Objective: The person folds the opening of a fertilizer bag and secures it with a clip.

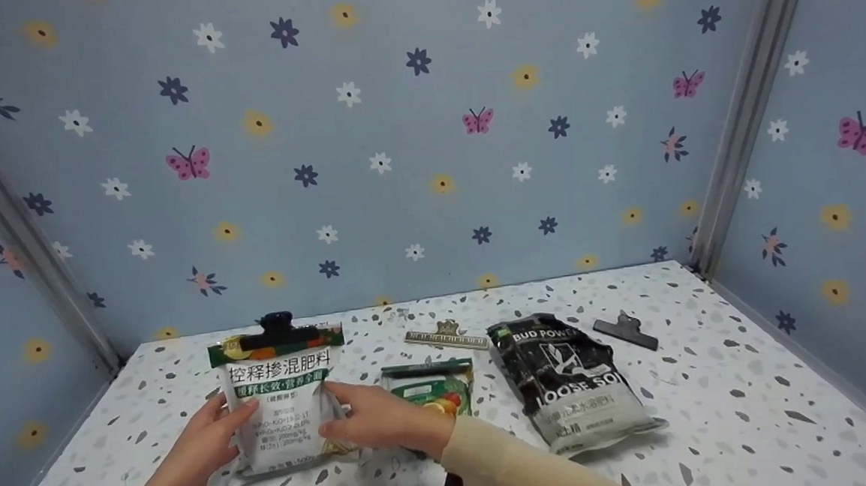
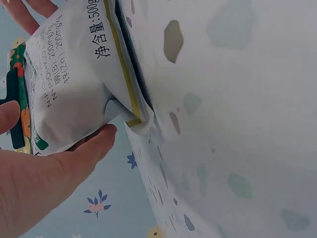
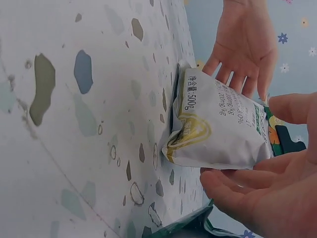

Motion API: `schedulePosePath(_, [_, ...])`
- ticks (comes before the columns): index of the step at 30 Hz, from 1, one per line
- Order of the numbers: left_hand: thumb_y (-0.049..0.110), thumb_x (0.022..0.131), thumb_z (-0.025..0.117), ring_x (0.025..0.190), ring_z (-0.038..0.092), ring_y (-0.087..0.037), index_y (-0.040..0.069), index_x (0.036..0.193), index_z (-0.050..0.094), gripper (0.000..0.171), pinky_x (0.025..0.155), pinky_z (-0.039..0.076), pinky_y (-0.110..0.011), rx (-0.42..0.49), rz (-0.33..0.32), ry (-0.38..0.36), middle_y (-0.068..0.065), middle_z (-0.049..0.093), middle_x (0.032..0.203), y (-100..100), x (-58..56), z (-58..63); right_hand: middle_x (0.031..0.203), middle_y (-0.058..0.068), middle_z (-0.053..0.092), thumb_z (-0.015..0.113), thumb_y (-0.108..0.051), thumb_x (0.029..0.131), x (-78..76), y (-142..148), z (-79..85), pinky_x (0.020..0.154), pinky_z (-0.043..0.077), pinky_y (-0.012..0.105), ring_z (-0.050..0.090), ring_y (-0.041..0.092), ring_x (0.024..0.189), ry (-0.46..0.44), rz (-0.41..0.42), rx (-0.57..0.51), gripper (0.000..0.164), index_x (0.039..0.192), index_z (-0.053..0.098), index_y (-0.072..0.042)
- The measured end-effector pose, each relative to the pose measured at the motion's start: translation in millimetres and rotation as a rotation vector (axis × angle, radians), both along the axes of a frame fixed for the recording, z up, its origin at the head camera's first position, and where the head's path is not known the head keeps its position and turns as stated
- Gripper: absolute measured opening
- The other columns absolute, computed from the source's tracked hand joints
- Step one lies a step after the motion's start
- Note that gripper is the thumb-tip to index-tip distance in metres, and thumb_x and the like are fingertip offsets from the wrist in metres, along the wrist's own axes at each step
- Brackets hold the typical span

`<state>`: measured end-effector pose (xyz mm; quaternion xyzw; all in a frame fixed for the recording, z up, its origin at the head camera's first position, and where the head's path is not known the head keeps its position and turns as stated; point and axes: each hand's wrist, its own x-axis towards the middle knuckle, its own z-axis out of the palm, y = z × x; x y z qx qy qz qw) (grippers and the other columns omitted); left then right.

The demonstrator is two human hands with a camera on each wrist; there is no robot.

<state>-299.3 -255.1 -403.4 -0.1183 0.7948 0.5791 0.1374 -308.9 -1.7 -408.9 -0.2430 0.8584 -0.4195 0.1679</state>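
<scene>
A white fertilizer bag (image 1: pixel 282 421) stands nearly upright at the left of the table, its bottom edge at the tabletop. Along its green and orange top edge sits a black clip (image 1: pixel 278 332). My left hand (image 1: pixel 203 442) holds the bag's left side, thumb on the front and fingers toward the back. From the other side my right hand (image 1: pixel 391 420) grips it, the thumb near the front face. In the right wrist view, the left hand (image 3: pixel 246 47) and right hand (image 3: pixel 262 198) flank the bag (image 3: pixel 218 126).
Behind my right forearm lies a green packet (image 1: pixel 430 386), partly hidden. A gold clip (image 1: pixel 446 337) lies further back. Right of them rest a black and grey soil bag (image 1: pixel 573 388) and a dark clip (image 1: pixel 626 332). Flowered panels (image 1: pixel 397 140) enclose the speckled table (image 1: pixel 713 391).
</scene>
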Motion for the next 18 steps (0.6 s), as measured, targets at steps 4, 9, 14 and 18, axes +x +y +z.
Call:
schedulePosePath(4, [0.049,0.101,0.054,0.145,0.0,-0.051,-0.006,0.153,-0.014,0.102,0.111,0.021,-0.066,-0.005,0.003,-0.006,-0.035,-0.006,0.158,3.5,1.2,5.1,0.152,-0.005,0.044,0.065,-0.035,0.097,-0.4,-2.0,0.5,0.114,0.03,0.037,0.039,0.016,0.14,-0.006,-0.016,0.01,0.066,0.155,0.037,-0.022])
schedulePosePath(9, [0.049,0.1,0.055,0.144,-0.003,-0.052,-0.007,0.152,-0.016,0.104,0.109,0.023,-0.067,-0.034,0.023,-0.058,-0.035,-0.008,0.157,4.1,0.1,7.1,0.152,-0.004,0.044,0.063,-0.039,0.096,-1.3,-2.7,-2.1,0.114,0.031,0.036,0.039,0.016,0.14,0.021,0.013,0.035,0.066,0.154,0.039,-0.017])
schedulePosePath(14, [0.047,0.1,0.056,0.143,0.004,-0.052,-0.009,0.153,-0.008,0.1,0.109,0.027,-0.064,-0.056,0.042,-0.11,-0.038,-0.002,0.155,0.4,3.5,-1.6,0.142,-0.001,0.055,0.062,-0.039,0.096,-3.6,-2.8,-7.4,0.109,0.038,0.039,0.048,0.017,0.133,-0.07,0.045,0.023,0.064,0.152,0.042,-0.015])
schedulePosePath(18, [0.048,0.1,0.057,0.142,0.007,-0.054,-0.009,0.153,-0.005,0.099,0.11,0.027,-0.062,-0.032,0.066,-0.142,-0.039,0.001,0.154,-3.2,6.6,-4.6,0.141,0.0,0.056,0.063,-0.039,0.095,-3.9,-4.9,-11.0,0.109,0.038,0.039,0.049,0.018,0.132,-0.068,0.046,0.026,0.064,0.15,0.045,-0.013])
